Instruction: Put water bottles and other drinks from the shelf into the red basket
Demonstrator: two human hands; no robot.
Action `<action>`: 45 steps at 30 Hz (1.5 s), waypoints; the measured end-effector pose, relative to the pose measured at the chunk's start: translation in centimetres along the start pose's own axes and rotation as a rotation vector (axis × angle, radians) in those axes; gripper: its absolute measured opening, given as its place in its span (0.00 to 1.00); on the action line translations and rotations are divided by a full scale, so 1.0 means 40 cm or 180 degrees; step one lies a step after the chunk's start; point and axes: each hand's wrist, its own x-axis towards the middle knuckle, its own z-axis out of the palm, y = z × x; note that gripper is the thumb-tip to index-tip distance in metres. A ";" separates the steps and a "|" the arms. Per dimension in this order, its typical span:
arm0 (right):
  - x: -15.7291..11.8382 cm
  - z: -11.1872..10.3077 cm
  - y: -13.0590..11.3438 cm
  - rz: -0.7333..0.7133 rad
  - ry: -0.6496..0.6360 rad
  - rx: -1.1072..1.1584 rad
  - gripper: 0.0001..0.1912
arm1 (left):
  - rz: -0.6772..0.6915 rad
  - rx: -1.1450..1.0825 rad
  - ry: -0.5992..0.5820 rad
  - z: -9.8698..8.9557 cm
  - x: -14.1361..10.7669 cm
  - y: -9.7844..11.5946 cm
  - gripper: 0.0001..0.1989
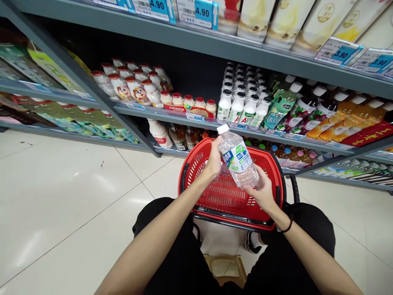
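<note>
A clear plastic drink bottle (238, 157) with a white cap and a blue, white and green label is held tilted between both hands. My left hand (214, 157) grips it near the neck, on its left side. Around the bottle's base, at the lower right, the fingers of my right hand (260, 188) are closed. Directly beneath is a red shopping basket (221, 200) with black handles, standing on the floor between my knees. Something clear lies inside its left part, largely hidden by my left hand.
A grey shelf unit (184, 119) runs along the front, holding white bottles with black caps (238, 108), red-capped bottles (135, 88) and orange juice bottles (346, 116). Price tags (199, 12) line the upper shelf edge. Pale floor tiles (76, 196) extend left; a small stool (225, 266) shows below.
</note>
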 end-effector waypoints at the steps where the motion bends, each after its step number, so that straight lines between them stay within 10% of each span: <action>1: -0.001 -0.001 0.000 -0.0096 0.0055 -0.0086 0.41 | 0.0010 -0.0076 0.0002 0.002 -0.001 0.002 0.31; 18: -0.014 -0.023 0.021 -0.1716 0.0686 -0.2165 0.44 | -0.0432 -0.0956 0.0040 0.007 -0.028 0.000 0.24; 23: 0.005 -0.036 -0.002 -0.2565 0.0755 -0.2531 0.42 | -0.0783 -0.1202 -0.0631 0.016 -0.043 0.015 0.31; 45: -0.031 0.031 -0.041 0.1633 -0.1615 0.2127 0.36 | -0.1334 -0.2023 -0.1542 -0.001 -0.051 0.118 0.40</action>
